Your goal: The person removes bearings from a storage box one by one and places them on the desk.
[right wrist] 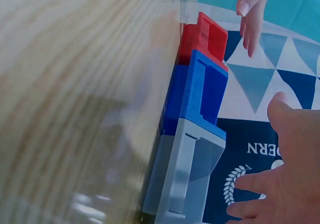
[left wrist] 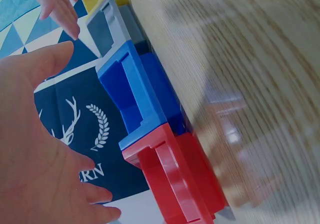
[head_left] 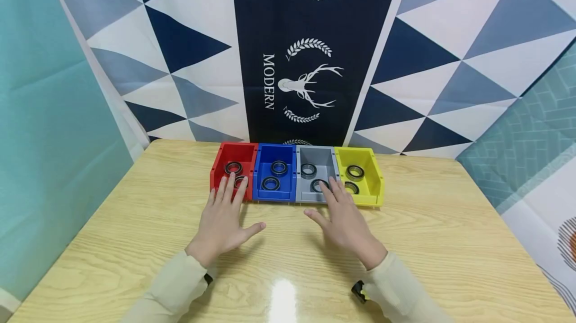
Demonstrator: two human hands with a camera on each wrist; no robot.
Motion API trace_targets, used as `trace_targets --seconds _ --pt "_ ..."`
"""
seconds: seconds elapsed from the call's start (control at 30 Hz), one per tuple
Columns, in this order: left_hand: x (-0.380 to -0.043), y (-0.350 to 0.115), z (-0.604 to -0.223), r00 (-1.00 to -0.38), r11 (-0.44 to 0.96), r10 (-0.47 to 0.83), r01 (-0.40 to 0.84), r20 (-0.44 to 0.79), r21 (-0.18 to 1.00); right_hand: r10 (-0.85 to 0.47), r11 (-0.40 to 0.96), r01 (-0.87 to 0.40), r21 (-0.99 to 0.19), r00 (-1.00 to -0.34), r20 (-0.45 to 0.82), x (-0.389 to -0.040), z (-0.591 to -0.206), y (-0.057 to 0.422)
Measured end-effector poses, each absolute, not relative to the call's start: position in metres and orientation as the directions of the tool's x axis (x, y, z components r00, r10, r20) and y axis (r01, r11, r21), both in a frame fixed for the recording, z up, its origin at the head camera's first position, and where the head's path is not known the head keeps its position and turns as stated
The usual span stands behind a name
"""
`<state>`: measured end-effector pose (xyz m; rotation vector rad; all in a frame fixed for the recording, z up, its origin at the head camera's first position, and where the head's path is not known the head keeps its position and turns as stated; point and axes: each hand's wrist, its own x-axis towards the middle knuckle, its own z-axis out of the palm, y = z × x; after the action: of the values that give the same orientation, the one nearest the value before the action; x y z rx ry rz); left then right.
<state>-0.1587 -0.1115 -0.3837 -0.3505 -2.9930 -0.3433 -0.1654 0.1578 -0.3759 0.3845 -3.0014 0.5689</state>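
Observation:
My left hand (head_left: 223,223), fingers spread and holding nothing, is over the table just in front of the red bin (head_left: 215,173), its fingertips overlapping that bin in the head view. The right hand (head_left: 345,220) is likewise spread and holds nothing, with its fingertips before the grey bin (head_left: 317,153) and the yellow bin (head_left: 379,185). Between the hands stands the blue bin (head_left: 275,196). Each bin contains two black-rimmed ring bearings, such as the bearing (head_left: 279,167) in the blue one. Fingers partly cover bearings in the red, grey and yellow bins.
The four-colour row stands near the back edge of the wooden table (head_left: 283,258). Behind it hangs a patterned cloth (head_left: 193,53) with triangles and a deer print. A teal cloth (head_left: 49,128) hangs along the left side.

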Motion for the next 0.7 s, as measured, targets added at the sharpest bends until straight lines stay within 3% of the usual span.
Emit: trace_targets --seconds 0.33,0.47,0.7 --pt "-0.166 -0.113 -0.381 -0.960 0.940 0.236 0.265 0.152 0.216 -0.282 0.812 -0.225 -0.539 -0.959 -0.024 -0.186 -0.368 0.153" --pt "-0.171 -0.114 -0.378 -0.952 0.936 0.241 0.279 0.186 0.213 -0.286 0.802 -0.208 -0.560 -0.957 -0.054 -0.197 -0.361 0.147" --pt "-0.177 -0.112 -0.375 -0.962 0.939 0.234 0.262 0.143 0.223 -0.247 0.833 -0.161 -0.529 -0.964 -0.095 -0.221 -0.356 0.139"
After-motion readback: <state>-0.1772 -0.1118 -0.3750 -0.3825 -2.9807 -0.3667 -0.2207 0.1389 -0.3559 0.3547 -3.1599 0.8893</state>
